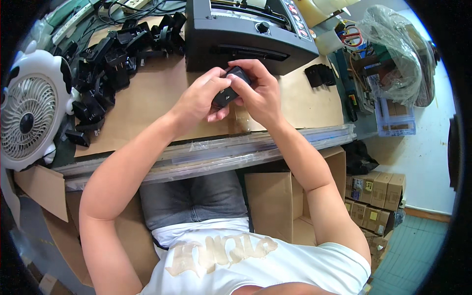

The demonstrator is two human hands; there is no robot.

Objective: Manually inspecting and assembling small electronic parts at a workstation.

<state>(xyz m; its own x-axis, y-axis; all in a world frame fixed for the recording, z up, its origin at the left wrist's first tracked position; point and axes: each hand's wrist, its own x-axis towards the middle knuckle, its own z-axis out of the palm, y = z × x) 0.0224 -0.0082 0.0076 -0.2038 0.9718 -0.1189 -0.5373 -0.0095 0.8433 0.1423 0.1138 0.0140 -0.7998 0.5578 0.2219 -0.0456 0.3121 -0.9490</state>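
Fingers (242,87) of left hand (196,96) and right hand (264,97) are clasped on a black plastic device (226,97) over the tabletop (147,108); rightward a white wall (432,164) is seen, ahead the way is blocked by a dark-grey machine (223,34).

White short-sleeved tee (295,268) being worn here, with chunky, kinda blotchy beige lettering (221,250) splashed across the front. It's paired with faded grey jeans (216,199), and a thin dark cord (159,244) can be spotted at the waist.

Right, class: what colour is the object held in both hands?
The object is black, shown best in the head view.
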